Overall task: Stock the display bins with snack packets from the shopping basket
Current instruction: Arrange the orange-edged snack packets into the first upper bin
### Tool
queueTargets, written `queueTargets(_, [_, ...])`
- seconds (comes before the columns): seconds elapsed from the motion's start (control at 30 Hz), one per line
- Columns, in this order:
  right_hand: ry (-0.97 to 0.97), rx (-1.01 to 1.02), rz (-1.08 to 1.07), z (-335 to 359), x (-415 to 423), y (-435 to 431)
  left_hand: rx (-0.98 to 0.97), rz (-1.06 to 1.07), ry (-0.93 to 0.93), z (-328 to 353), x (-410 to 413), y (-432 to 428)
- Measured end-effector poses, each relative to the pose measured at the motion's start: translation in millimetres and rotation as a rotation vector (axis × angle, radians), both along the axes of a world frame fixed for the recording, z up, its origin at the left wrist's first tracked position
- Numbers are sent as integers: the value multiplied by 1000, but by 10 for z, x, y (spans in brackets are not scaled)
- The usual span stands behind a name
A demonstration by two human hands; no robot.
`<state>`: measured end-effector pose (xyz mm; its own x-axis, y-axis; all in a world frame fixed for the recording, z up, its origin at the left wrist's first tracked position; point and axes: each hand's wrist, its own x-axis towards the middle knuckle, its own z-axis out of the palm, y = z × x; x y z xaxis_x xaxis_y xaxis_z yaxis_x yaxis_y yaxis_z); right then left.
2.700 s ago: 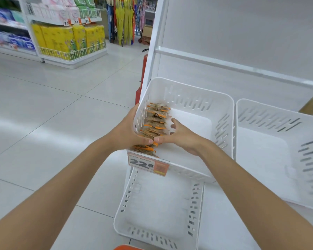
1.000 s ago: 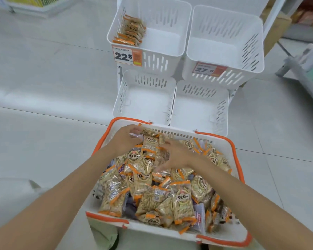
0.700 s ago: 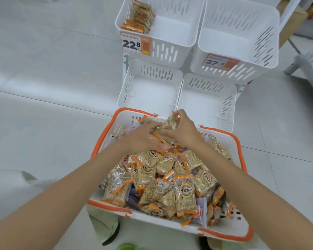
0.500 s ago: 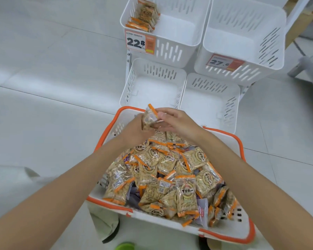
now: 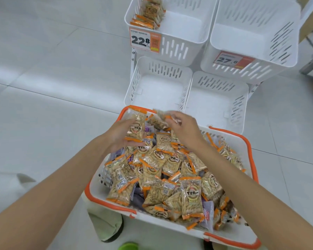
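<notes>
A white shopping basket (image 5: 249, 147) with an orange rim stands before me, heaped with several clear snack packets (image 5: 170, 170) edged in orange. At the basket's far end my left hand (image 5: 119, 134) holds one packet (image 5: 136, 126) upright. Just to its right my right hand (image 5: 185, 129) pinches a second packet (image 5: 159, 120), which is blurred. Beyond the basket are white display bins. The upper left bin (image 5: 184, 37), tagged 22.8, has a row of packets (image 5: 149, 12) along its left wall.
The upper right bin (image 5: 278, 42), tagged 27.6, and the two lower bins (image 5: 157, 87) (image 5: 217, 101) hold nothing. Pale tiled floor spreads to the left. A green shoe tip (image 5: 128, 247) shows at the bottom edge.
Both hands left the upper left bin and came down into the basket. They dug among the packets and each now lifts one above the heap.
</notes>
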<state>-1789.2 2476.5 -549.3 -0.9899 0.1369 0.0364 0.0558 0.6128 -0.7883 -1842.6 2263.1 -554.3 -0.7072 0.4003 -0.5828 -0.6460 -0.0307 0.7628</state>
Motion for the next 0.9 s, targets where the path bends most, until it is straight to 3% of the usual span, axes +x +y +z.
queueTargets(0.07, [19, -13, 117, 165, 18, -90, 105, -51, -67, 33, 2, 75])
queueTargets(0.17, [-127, -66, 341, 181, 84, -220, 126, -130, 6, 111, 49, 188])
queueTargets(0.27, [-168, -295, 101, 114, 110, -259, 167, -126, 36, 107, 32, 198])
queueTargets(0.37, [-211, -301, 18, 85, 76, -227, 173, -174, 13, 165, 26, 206])
queueTargets(0.47, [-128, -281, -20, 115, 69, -114, -11, -196, 115, 209, -30, 163])
queueTargets(0.57, [-104, -242, 3, 152, 37, 93, -329, -258, 442, 216, -128, 34])
queueTargets(0.67, [-164, -218, 86, 179, 0, 178, -387, -192, 639, 242, -125, 47])
queueTargets(0.73, [-202, -302, 124, 205, 6, 102, -359, -151, 595, 261, -82, 126])
queueTargets(0.83, [-174, -357, 96, 148, 31, -73, -94, -163, 306, 258, -13, 231])
queueTargets(0.9, [-182, -371, 97, 68, 52, -165, -40, -228, 290, 203, 11, 251])
